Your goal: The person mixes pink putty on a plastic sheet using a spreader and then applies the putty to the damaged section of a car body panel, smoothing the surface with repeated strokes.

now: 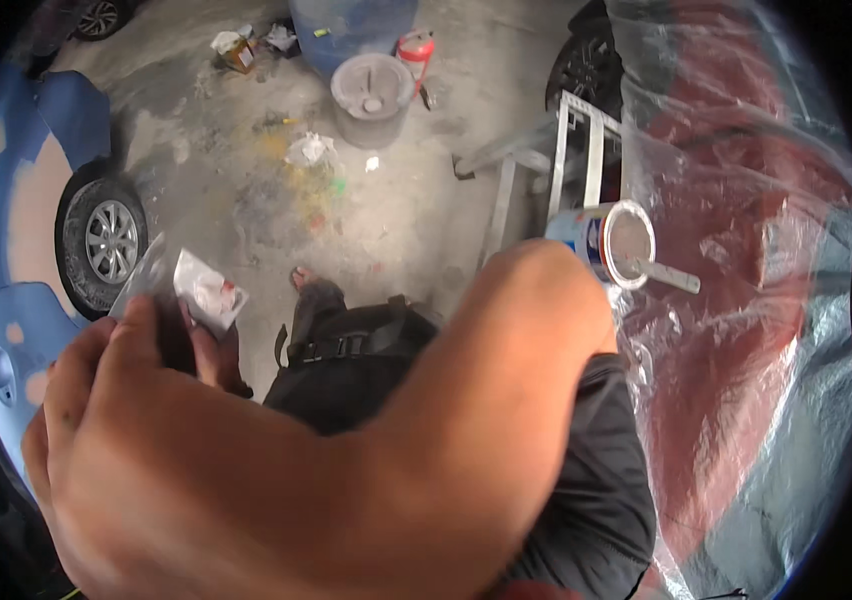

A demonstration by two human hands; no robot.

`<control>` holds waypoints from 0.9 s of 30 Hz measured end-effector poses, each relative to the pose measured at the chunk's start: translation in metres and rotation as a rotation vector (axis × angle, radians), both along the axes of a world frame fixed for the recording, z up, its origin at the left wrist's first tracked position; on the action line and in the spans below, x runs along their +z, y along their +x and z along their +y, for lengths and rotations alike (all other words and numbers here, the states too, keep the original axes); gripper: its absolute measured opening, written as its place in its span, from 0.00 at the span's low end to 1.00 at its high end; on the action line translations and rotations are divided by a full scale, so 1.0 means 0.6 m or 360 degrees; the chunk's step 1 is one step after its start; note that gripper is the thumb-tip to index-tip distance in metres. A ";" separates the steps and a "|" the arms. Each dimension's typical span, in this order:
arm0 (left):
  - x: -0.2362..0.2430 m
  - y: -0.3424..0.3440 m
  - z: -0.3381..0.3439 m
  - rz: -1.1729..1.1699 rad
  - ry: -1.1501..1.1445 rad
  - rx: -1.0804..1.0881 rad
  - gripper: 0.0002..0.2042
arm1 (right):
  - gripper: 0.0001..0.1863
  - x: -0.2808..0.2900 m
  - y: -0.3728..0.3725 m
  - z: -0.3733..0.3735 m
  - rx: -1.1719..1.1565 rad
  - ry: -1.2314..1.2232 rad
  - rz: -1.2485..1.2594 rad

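Observation:
My right arm bends at the elbow and crosses the view to the left. At its end, my right hand (pixel 96 400) is closed, with its thumb and fingers by a thin, see-through greyish piece (pixel 146 275) whose kind I cannot make out. Just beyond it, my left hand (pixel 214 358) shows only in part, mostly hidden behind my right hand and forearm. It grips a small white flat piece (pixel 208 292) with pale, reddish-specked paste on its face. The blue car (pixel 6 240) with light sanded or filled patches stands to the left of both hands.
An open paint can (pixel 596 240) with a stirring stick (pixel 668 275) stands right of my elbow, near a metal stand (pixel 561 165). Plastic film (pixel 726 330) covers a red car at right. A grey bucket (pixel 371 100) and crumpled paper (pixel 311 150) lie ahead on the stained floor.

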State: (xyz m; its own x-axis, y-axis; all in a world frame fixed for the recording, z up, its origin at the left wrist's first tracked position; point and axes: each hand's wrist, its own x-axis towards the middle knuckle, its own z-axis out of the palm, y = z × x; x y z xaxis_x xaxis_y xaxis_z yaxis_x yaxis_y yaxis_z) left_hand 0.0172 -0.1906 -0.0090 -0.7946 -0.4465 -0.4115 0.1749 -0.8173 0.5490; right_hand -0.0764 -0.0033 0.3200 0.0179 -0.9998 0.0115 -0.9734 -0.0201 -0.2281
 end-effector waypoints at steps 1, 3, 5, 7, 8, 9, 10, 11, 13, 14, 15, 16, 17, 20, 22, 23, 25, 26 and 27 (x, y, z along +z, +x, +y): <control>-0.082 -0.021 -0.036 0.0063 0.0026 -0.0112 0.24 | 0.26 -0.012 -0.014 -0.033 -0.0044 0.0111 -0.0013; -0.079 0.039 -0.092 0.0016 -0.0097 0.0028 0.23 | 0.27 -0.053 -0.043 -0.104 0.0031 -0.0052 -0.0280; -0.067 0.048 -0.128 0.0023 -0.0198 0.0098 0.23 | 0.23 -0.194 -0.080 -0.160 -0.0151 -0.0720 -0.0777; -0.059 0.023 -0.161 -0.0074 -0.0108 0.0263 0.22 | 0.28 -0.297 -0.127 -0.190 -0.0596 -0.0529 -0.0850; -0.067 0.021 -0.182 -0.0062 -0.0102 0.0306 0.22 | 0.29 -0.370 -0.147 -0.196 -0.0705 -0.0663 -0.0941; -0.075 0.023 -0.197 -0.0060 -0.0097 0.0340 0.23 | 0.28 -0.430 -0.162 -0.184 -0.0862 -0.0627 -0.1118; -0.074 0.016 -0.213 -0.0055 -0.0095 0.0386 0.23 | 0.26 -0.502 -0.180 -0.166 -0.0977 -0.0699 -0.1020; -0.074 0.011 -0.225 -0.0090 -0.0069 0.0409 0.23 | 0.20 -0.545 -0.183 -0.148 -0.1269 -0.0539 -0.1110; -0.070 -0.009 -0.247 -0.0134 -0.0039 0.0408 0.23 | 0.14 -0.661 -0.197 -0.084 -0.1861 -0.0352 -0.1773; -0.069 -0.015 -0.257 -0.0140 -0.0038 0.0395 0.23 | 0.14 -0.656 -0.199 -0.092 -0.1877 -0.0333 -0.1782; -0.067 -0.023 -0.267 -0.0146 -0.0036 0.0373 0.22 | 0.12 -0.649 -0.202 -0.095 -0.2097 -0.0545 -0.2108; -0.066 -0.029 -0.280 -0.0169 -0.0027 0.0350 0.22 | 0.11 -0.642 -0.204 -0.099 -0.2318 -0.0778 -0.2430; -0.064 -0.044 -0.292 -0.0089 0.0010 0.0293 0.22 | 0.11 -0.638 -0.214 -0.107 -0.2368 -0.0797 -0.2417; -0.043 -0.126 -0.304 0.0000 0.0080 0.0182 0.21 | 0.19 -0.641 -0.281 -0.177 -0.2524 -0.0956 -0.2921; -0.040 -0.183 -0.315 0.0038 0.0100 0.0094 0.20 | 0.20 -0.640 -0.322 -0.236 -0.2266 -0.1140 -0.3291; -0.038 -0.206 -0.318 0.0039 0.0085 0.0078 0.20 | 0.19 -0.633 -0.341 -0.262 -0.2097 -0.1222 -0.3450; -0.034 -0.258 -0.321 -0.0003 0.0056 -0.0027 0.20 | 0.20 -0.628 -0.383 -0.311 -0.2055 -0.1379 -0.3554; -0.028 -0.279 -0.322 -0.0002 0.0042 -0.0014 0.20 | 0.21 -0.624 -0.407 -0.332 -0.2001 -0.1286 -0.3668; -0.017 -0.302 -0.324 0.0014 -0.0016 -0.0006 0.21 | 0.21 -0.623 -0.433 -0.347 -0.1975 -0.1267 -0.3679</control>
